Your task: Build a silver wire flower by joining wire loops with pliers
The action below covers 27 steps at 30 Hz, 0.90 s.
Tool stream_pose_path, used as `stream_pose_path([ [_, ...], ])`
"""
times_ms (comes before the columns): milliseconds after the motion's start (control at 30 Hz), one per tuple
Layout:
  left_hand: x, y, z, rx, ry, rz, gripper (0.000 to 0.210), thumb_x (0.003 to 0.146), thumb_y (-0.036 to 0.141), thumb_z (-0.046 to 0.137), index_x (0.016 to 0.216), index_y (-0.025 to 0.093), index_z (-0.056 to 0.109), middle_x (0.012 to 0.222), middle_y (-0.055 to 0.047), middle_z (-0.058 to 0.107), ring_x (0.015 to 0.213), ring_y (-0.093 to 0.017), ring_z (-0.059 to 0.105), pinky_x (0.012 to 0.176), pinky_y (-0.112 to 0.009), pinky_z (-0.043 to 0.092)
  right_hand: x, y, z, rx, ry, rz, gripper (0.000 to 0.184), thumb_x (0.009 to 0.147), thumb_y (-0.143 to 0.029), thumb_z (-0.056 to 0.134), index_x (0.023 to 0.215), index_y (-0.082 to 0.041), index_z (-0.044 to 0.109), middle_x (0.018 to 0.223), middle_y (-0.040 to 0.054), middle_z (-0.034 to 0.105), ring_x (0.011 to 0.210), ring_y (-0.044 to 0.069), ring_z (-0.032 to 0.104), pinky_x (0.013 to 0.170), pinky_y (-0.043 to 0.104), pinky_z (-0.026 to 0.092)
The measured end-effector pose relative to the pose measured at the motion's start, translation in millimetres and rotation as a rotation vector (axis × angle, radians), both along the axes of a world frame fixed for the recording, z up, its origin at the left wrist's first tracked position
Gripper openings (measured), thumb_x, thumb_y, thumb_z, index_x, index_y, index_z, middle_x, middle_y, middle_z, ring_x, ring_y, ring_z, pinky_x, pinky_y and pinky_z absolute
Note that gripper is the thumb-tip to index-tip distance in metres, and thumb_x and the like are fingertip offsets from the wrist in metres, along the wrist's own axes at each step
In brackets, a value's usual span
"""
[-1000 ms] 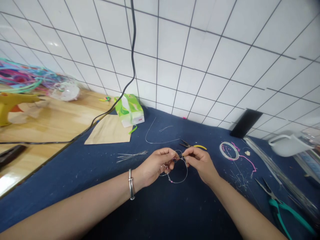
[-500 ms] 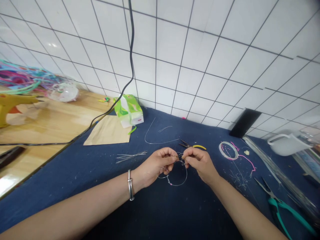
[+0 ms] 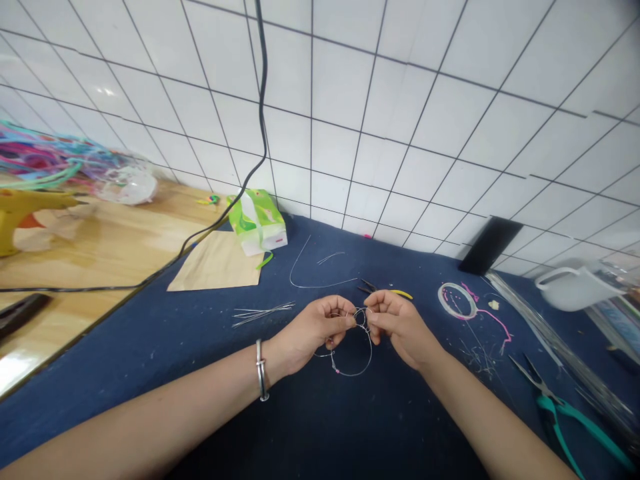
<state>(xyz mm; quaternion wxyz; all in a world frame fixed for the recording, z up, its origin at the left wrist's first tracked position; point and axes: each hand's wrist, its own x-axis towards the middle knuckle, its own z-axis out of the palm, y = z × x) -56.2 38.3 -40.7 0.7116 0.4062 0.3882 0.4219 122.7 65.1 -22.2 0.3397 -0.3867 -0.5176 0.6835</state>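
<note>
A thin silver wire loop [image 3: 369,353] with small pink beads hangs between both hands over the dark blue cloth [image 3: 320,413]. My left hand [image 3: 313,330], with a silver bangle on its wrist, pinches the loop's top from the left. From the right, my right hand [image 3: 397,325] pinches the same spot, fingertips almost touching the left ones. Just behind the right hand lie yellow-handled pliers [image 3: 385,291], partly hidden by it.
Loose wires [image 3: 263,311] and a curved wire [image 3: 315,277] lie on the cloth. Teal-handled pliers [image 3: 565,413] sit at right, a tape roll [image 3: 457,300] nearby. A green tissue pack [image 3: 257,220], brown paper [image 3: 217,263], black cable [image 3: 210,227] and yellow glue gun [image 3: 20,207] are at left.
The hands have shifted slightly upward and closer together. The wire loop has tilted a little, and its lower arc now sits slightly higher and to the left.
</note>
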Motion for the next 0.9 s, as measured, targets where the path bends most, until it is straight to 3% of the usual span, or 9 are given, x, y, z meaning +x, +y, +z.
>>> stream_pose_path([
  [400,-5.7,1.8,5.5,-0.029,-0.042,-0.079,0.016,0.073,0.02,0.062,0.087,0.015,0.055,0.058,0.006,0.043,0.043,-0.004,0.035,0.044,-0.02,0.026,7.7,5.6,7.5,0.099,-0.197,0.137,0.023,0.073,-0.017,0.057,0.095,-0.018,0.049,0.069,-0.0041,0.05,0.052,0.006,0.047,0.05,0.022,0.043],
  [633,-3.1,2.2,-1.6,0.024,-0.02,0.0,0.017,0.074,0.023,0.062,0.088,0.016,0.055,0.064,0.005,0.046,0.045,-0.003,0.035,0.044,-0.02,0.024,2.8,1.5,10.6,0.122,-0.286,0.124,0.023,0.073,-0.018,0.057,0.094,-0.018,0.047,0.069,-0.0036,0.051,0.057,0.008,0.049,0.051,0.022,0.045],
  [900,-5.2,2.4,-0.3,0.04,0.039,-0.013,0.018,0.075,0.026,0.062,0.089,0.016,0.058,0.071,0.003,0.05,0.048,-0.004,0.037,0.046,-0.021,0.027,0.7,-1.4,11.9,0.128,-0.277,0.105,0.021,0.075,-0.018,0.056,0.093,-0.019,0.047,0.069,-0.0038,0.052,0.058,0.008,0.051,0.053,0.022,0.045],
])
